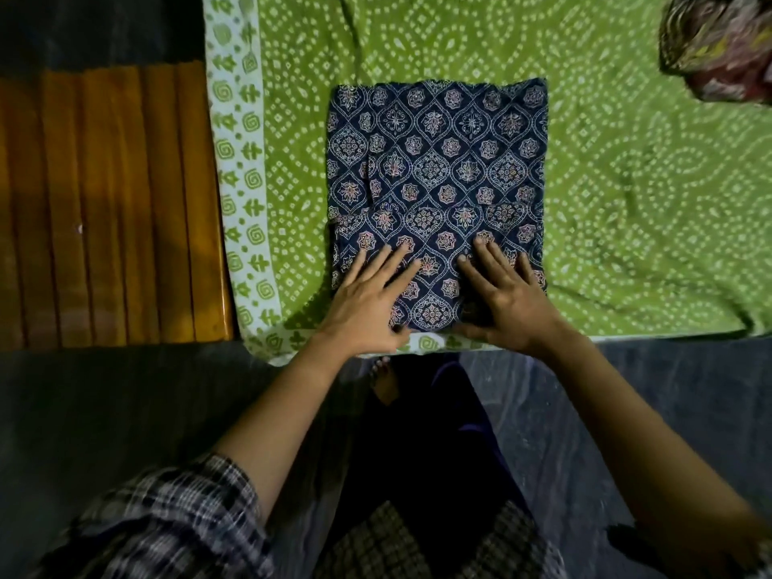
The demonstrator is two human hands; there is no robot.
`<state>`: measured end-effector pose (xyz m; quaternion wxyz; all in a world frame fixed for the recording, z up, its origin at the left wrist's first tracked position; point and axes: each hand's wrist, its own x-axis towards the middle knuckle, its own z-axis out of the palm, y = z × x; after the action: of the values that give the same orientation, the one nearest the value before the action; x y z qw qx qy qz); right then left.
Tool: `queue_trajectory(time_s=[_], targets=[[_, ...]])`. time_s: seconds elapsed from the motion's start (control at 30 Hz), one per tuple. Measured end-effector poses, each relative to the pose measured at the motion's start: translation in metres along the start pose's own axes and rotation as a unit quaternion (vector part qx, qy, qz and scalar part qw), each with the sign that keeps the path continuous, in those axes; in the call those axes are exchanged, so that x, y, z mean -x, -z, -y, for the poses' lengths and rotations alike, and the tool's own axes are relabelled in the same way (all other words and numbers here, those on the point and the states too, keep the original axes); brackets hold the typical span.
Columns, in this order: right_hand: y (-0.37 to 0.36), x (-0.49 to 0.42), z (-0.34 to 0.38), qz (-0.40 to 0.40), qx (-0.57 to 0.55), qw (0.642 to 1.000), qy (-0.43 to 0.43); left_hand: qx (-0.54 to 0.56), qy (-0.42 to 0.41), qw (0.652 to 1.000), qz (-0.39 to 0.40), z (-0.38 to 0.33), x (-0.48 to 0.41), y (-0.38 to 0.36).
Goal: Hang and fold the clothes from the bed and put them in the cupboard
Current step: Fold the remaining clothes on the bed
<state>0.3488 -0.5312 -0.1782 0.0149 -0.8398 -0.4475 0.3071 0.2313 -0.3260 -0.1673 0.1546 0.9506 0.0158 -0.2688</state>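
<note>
A dark blue printed garment (438,160) lies folded into a rectangle on the green bedsheet (626,181), close to the bed's near edge. My left hand (369,298) rests flat on its near left part, fingers straight and spread. My right hand (505,294) lies flat on the near right part in the same way. Both thumbs sit at the garment's near edge. Neither hand grips the cloth.
A crumpled multicoloured garment (722,48) lies at the far right corner of the bed. An orange wooden footboard (113,202) stands to the left of the bed. Dark floor (104,411) runs below the bed edge, where my foot (384,380) shows.
</note>
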Motion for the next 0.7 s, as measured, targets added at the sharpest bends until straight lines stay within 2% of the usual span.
queue_trajectory(time_s=[0.1, 0.23, 0.4, 0.6, 0.7], targets=[[-0.012, 0.003, 0.001, -0.017, 0.074, 0.997, 0.004, -0.040, 0.026, 0.999, 0.017, -0.004, 0.005, -0.008], [-0.018, -0.001, 0.021, -0.012, 0.107, 0.992, -0.060, -0.059, 0.089, 0.994, -0.003, -0.020, -0.002, -0.012], [-0.026, 0.000, 0.032, -0.022, 0.143, 0.982, -0.118, -0.063, 0.130, 0.989, -0.019, -0.030, 0.000, -0.016], [-0.020, 0.002, 0.036, -0.033, 0.113, 0.987, -0.108, -0.033, 0.120, 0.992, -0.015, -0.030, 0.001, -0.014], [0.001, 0.006, 0.039, 0.005, 0.047, 0.992, -0.115, 0.000, 0.103, 0.995, 0.011, -0.029, 0.006, 0.002]])
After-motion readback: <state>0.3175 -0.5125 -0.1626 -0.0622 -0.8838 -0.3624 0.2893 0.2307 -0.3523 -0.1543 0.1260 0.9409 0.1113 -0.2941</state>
